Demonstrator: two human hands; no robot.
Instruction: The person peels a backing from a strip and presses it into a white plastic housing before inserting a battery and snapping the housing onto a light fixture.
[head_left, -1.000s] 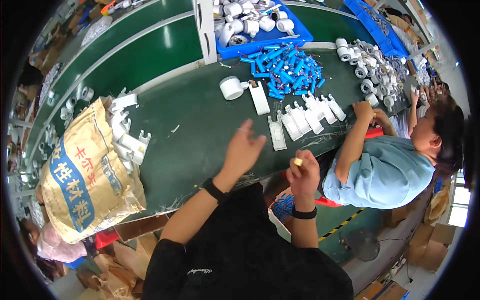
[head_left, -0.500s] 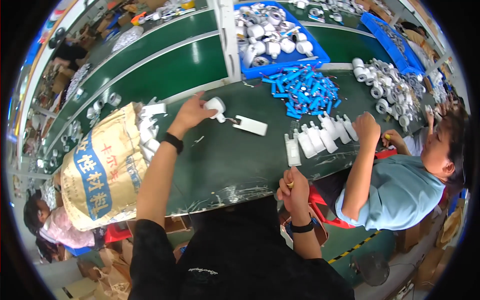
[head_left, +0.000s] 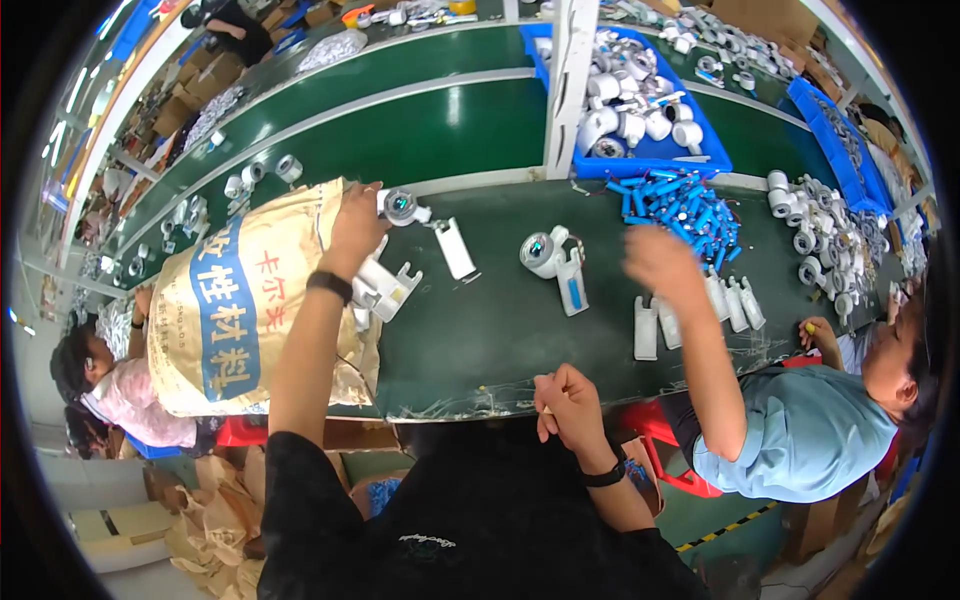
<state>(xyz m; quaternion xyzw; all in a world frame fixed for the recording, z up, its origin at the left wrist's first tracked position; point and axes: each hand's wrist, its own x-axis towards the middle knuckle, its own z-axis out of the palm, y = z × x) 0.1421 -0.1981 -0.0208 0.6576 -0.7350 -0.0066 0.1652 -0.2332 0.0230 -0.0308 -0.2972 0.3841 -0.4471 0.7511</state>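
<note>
My left hand [head_left: 356,228] is by the mouth of a paper sack [head_left: 225,300], its fingers closed on a white round motor head [head_left: 400,207]. A white casing half [head_left: 455,249] lies just right of that head. White plastic parts [head_left: 385,287] spill from the sack under my left wrist. My right hand [head_left: 572,408] hovers at the table's near edge with fingers curled; a small yellowish bit shows there, and what it holds, if anything, is unclear. Ahead of it lies another white round head [head_left: 543,253] joined to an open handle with a blue cell [head_left: 574,292].
Blue cells [head_left: 690,215] lie heaped at the right, where a co-worker's hand [head_left: 662,262] reaches. White casings [head_left: 646,330] stand in a row near it. A blue tray [head_left: 650,168] of white heads sits behind a white post [head_left: 568,90]. More white heads [head_left: 815,240] are piled far right.
My view has shifted left. My left hand has moved the white head toward the sack, and a head with a blue-cell handle now lies mid-table. The co-worker's hand has moved toward the cells.
</note>
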